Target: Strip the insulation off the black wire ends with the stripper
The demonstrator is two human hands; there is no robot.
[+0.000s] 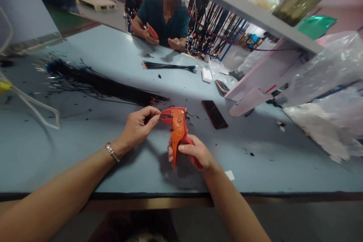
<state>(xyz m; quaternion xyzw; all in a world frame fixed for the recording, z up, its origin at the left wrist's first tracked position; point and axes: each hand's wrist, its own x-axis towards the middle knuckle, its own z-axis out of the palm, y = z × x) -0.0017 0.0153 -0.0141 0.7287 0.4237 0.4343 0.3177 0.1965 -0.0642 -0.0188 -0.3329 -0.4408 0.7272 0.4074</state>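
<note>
My right hand [195, 153] is wrapped round the handles of an orange and red wire stripper [178, 123], held upright over the table with its jaws to the left. At those jaws, my left hand [143, 123] pinches a thin black wire between thumb and forefinger. Most of that wire is hidden by the fingers, and its tip lies between the red jaws. Just beyond the left hand lies a large bundle of black wires [113, 87], with its orange-tinged ends close to the stripper. Small dark scraps are scattered behind the tool.
Across the table [113, 174] sits a co-worker [159, 15] holding a red tool. A smaller wire bundle [170, 66] lies before them. To the right are a phone [214, 114], a white box [207, 75], a shelf upright [255, 68] and plastic bags [326, 121]. White cable [36, 104] loops at left.
</note>
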